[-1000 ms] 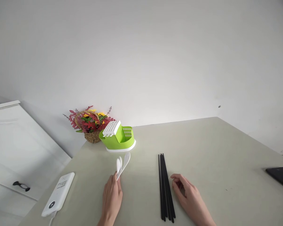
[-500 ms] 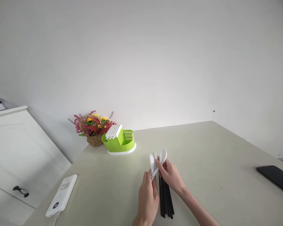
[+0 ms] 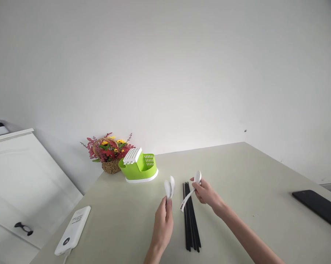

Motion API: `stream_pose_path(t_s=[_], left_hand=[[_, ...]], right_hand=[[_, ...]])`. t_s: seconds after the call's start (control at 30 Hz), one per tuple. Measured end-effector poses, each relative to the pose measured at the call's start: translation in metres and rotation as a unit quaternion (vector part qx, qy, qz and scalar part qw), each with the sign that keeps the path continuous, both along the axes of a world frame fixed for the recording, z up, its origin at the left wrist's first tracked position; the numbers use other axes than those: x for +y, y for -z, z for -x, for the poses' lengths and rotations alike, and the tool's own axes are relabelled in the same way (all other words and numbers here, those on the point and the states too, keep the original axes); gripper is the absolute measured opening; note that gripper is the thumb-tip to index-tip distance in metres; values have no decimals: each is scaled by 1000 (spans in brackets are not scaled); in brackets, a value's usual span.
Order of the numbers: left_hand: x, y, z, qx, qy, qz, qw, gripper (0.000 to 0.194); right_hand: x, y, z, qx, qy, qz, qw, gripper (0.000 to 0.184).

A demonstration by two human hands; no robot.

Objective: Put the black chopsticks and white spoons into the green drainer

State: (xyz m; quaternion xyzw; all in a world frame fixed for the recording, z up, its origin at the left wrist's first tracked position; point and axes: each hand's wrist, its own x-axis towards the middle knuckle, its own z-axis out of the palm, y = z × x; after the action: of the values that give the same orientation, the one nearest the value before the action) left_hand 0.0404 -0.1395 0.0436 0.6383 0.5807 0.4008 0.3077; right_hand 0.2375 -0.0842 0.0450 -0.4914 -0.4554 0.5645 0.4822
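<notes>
Fingers clamped: left hand (image 3: 163, 220) on two white spoons (image 3: 169, 187).
Right hand (image 3: 205, 192) pinches third spoon (image 3: 197, 177) above black chopsticks (image 3: 191, 220).

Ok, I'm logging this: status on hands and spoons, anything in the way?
Left hand holding two spoons. Right hand holding one spoon. Chopsticks between, partly behind that spoon's handle.

Right hand (image 3: 205, 191) grips one white spoon (image 3: 197, 177) (bowl toward one o'clock) above black chopsticks (image 3: 191, 220).
</notes>
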Motion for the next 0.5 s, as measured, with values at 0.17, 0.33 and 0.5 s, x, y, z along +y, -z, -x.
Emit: stream_pose_path(t_s=[0.17, 0.33, 0.5], left_hand=[[2, -9, -21, -23, 36, 19, 999, 52], [3, -16, -32, -55, 71, 50, 995, 48], [2, -20, -34, -77, 88, 93, 989, 47]], right_hand=[[-6, -5, 12, -5, -77, -3, 997, 22], [-14, -17, 8, 18, -108, 10, 994, 13], [-18, -18, -1, 109, -156, 51, 980, 24]])
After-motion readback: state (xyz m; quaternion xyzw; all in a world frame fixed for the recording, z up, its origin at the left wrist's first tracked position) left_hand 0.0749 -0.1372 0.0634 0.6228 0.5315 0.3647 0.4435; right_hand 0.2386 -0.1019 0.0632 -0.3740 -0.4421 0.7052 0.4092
